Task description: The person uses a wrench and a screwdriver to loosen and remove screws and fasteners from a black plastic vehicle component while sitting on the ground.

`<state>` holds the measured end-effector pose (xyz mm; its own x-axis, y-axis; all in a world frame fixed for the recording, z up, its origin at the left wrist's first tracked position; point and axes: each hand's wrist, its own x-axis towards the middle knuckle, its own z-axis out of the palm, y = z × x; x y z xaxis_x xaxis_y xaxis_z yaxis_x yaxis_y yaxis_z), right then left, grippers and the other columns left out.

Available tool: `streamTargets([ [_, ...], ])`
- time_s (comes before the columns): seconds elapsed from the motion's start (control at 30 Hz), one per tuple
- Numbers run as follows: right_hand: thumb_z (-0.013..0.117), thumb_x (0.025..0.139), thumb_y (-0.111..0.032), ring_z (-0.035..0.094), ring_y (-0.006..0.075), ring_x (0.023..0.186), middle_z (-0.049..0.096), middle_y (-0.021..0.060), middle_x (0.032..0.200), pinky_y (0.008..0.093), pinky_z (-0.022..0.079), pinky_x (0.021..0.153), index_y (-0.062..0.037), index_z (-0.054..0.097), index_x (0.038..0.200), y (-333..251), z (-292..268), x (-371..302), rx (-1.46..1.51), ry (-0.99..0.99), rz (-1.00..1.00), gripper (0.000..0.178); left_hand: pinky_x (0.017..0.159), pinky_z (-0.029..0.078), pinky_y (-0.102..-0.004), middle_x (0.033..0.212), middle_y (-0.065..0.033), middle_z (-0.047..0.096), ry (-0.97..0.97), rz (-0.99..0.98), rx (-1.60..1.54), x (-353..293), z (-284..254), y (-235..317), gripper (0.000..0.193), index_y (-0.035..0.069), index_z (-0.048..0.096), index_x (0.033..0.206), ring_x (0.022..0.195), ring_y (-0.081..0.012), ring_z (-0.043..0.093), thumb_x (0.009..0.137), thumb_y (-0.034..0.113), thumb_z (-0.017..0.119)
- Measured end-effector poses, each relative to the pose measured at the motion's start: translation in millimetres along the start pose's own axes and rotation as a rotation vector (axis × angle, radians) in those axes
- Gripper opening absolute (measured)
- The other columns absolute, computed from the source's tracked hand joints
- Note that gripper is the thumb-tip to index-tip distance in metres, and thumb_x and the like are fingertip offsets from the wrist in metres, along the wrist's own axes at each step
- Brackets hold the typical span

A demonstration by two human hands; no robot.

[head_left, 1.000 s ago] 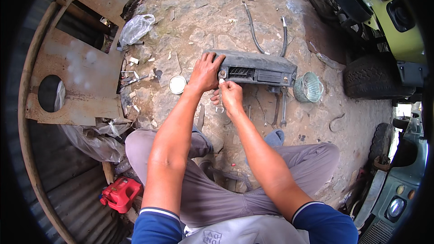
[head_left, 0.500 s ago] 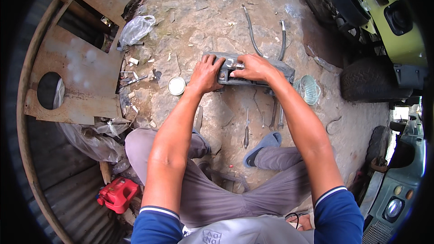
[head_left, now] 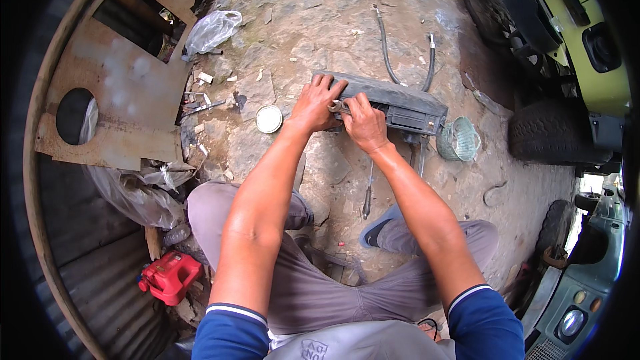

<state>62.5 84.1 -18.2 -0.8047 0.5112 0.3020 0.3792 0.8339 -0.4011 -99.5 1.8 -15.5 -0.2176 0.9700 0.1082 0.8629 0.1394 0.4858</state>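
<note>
A long dark box-shaped unit (head_left: 407, 98) with a slotted front lies on the ground before me. Two black hoses, a left hose (head_left: 385, 43) and a right hose (head_left: 431, 67), stretch away behind it. My left hand (head_left: 316, 103) is closed over the unit's left end, fingers on its top edge. Right beside it, my right hand (head_left: 365, 122) is closed at the front of that same end. A shiny metal wrench (head_left: 337, 105) shows its head between the hands. Its handle is hidden in my right fingers.
Left of the unit sits a round tin (head_left: 269, 119); right of it, a greenish clear basket (head_left: 459, 140). A screwdriver (head_left: 367, 199) lies near my feet. Rusty sheet metal (head_left: 120, 93) and a red jerrycan (head_left: 171, 277) are at left, a vehicle tyre (head_left: 550, 132) at right.
My right hand has come down from the unit's top to its front left, fingers now curled. The unit's slotted front shows more. The whole view has shifted slightly.
</note>
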Motion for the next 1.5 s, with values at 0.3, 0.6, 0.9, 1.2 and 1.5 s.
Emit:
streamTargets([
  [0.3,0.077,0.081,-0.008,0.07,0.0315,0.074,0.059,0.0095,0.096,0.0423,0.058,0.061,-0.0068,0.064,0.101,1.4,-4.6,1.5,-0.016,-0.002,-0.133,0.023,0.102,0.046,-0.0517,0.138,-0.0196,0.053,0.008,0.041,-0.008,0.3,-1.2,-3.4,0.091,0.014,0.052,0.144,0.131,-0.0412,0.049,0.062,0.026,0.089],
  [0.6,0.074,0.081,-0.006,0.068,0.0356,0.075,0.058,0.0134,0.096,0.0436,0.057,0.063,-0.0046,0.06,0.099,7.9,-2.7,11.8,0.02,-0.097,-0.207,0.023,0.102,0.046,-0.0504,0.136,-0.0188,0.054,-0.008,0.026,-0.001,0.3,1.0,-5.5,0.094,0.014,0.052,0.144,0.13,-0.0402,0.049,0.06,0.028,0.091],
  [0.9,0.074,0.087,-0.013,0.068,0.0374,0.077,0.058,0.0145,0.1,0.0466,0.057,0.064,-0.005,0.058,0.1,17.2,-18.8,28.3,-0.026,-0.275,-0.324,0.021,0.101,0.046,-0.0503,0.134,-0.0171,0.054,0.025,0.062,0.004,0.6,4.3,-7.7,0.095,0.015,0.051,0.143,0.129,-0.0391,0.049,0.058,0.027,0.093],
  [1.2,0.073,0.09,-0.017,0.07,0.0395,0.077,0.058,0.0173,0.099,0.0486,0.058,0.064,-0.0032,0.055,0.097,-0.9,-11.3,15.7,-0.036,-0.193,-0.106,0.024,0.101,0.046,-0.0504,0.136,-0.0179,0.053,0.053,0.065,0.012,0.1,5.4,-9.6,0.097,0.016,0.05,0.145,0.13,-0.0399,0.049,0.058,0.027,0.092],
  [1.5,0.067,0.094,-0.019,0.07,0.0397,0.083,0.06,0.0202,0.099,0.0514,0.057,0.071,0.0,0.058,0.097,5.8,-37.8,30.3,-0.051,-0.387,-0.204,0.021,0.103,0.047,-0.0472,0.135,-0.0163,0.054,0.028,0.052,0.036,1.5,3.4,-5.7,0.096,0.017,0.05,0.145,0.13,-0.037,0.05,0.06,0.025,0.094],
])
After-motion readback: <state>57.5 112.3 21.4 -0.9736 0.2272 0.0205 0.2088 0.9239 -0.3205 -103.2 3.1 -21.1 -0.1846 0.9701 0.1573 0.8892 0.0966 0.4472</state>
